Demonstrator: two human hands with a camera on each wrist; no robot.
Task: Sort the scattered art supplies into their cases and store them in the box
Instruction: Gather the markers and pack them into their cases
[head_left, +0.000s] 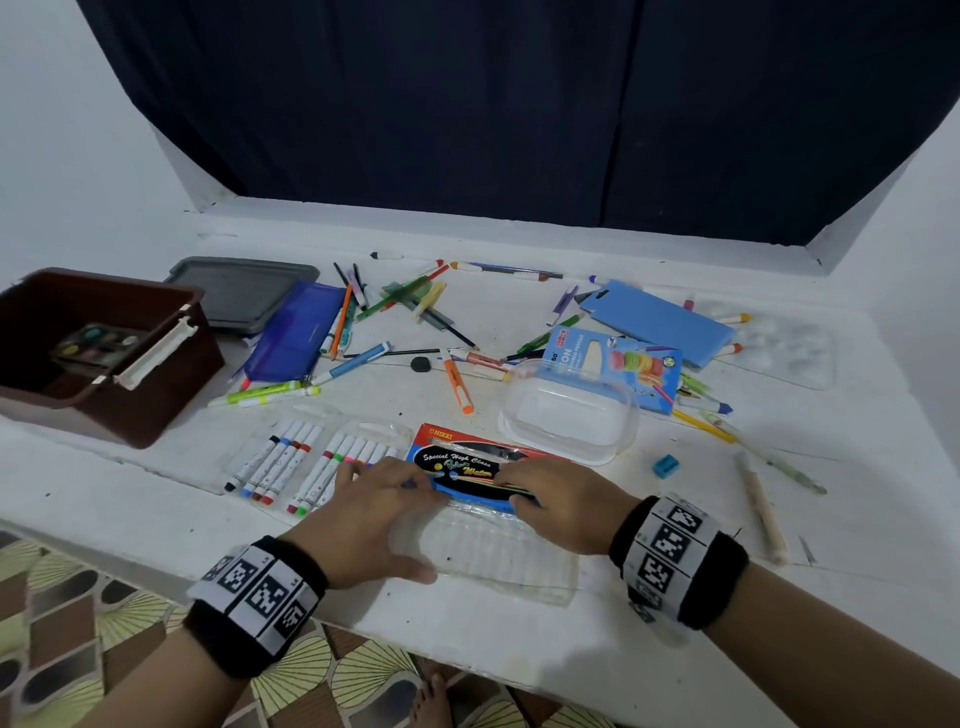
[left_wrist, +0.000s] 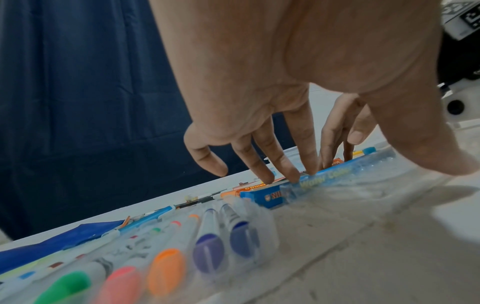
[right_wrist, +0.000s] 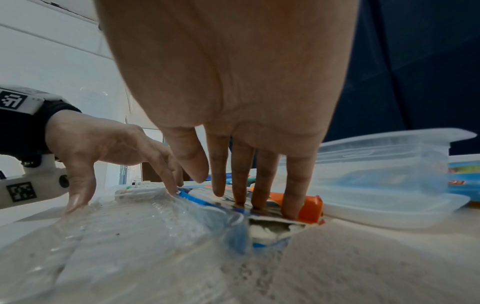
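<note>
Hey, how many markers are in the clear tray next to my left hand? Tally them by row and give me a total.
Left row of markers: 4
Right row of markers: 6, some partly under the left hand
Total: 10

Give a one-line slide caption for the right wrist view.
Right hand presses straight fingers onto the marker case while the left hand steadies it.

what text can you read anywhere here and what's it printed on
"NIKKI", "Special High Class", "Water": marker pack card under both hands.
"NIKKI", "Water Color": same pack's blue edge, left wrist view.
"...EON ...PENCILS": colored pencil box, partly hidden.
Marker barrels: print too small.
Wristbands: square codes only.
</note>
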